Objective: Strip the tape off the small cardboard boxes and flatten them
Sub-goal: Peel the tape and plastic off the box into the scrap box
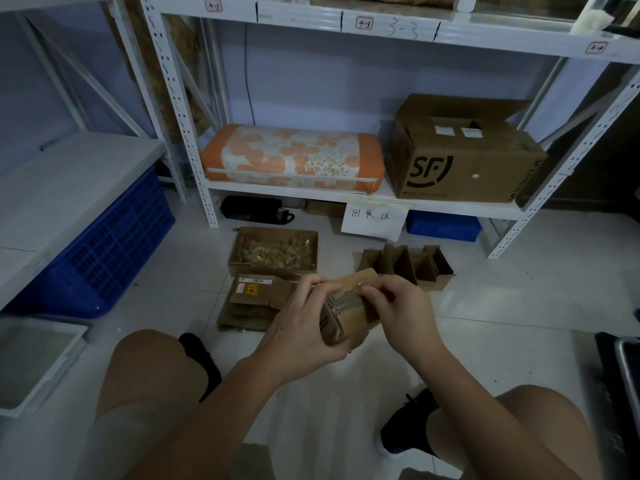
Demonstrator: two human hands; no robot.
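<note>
A small brown cardboard box (pixel 349 315) is held above the floor in front of me. My left hand (pixel 301 327) grips its left side and underside, fingers curled round it. My right hand (pixel 398 306) pinches at the box's top edge, where torn, ragged tape or paper shows. One flap (pixel 360 277) of the box stands up behind my fingers. On the floor just behind lies a stack of flattened cardboard (pixel 252 303) with a label on top. An open box (pixel 273 251) holding crumpled clear tape scraps sits behind that.
Cardboard dividers (pixel 405 265) stand on the floor to the right. White shelving (pixel 346 199) carries an orange flowered cushion (pixel 294 157) and a large SF carton (pixel 460 161). A blue crate (pixel 104 251) stands at left, a blue tray (pixel 443 226) under the shelf. My knees and shoes frame the floor.
</note>
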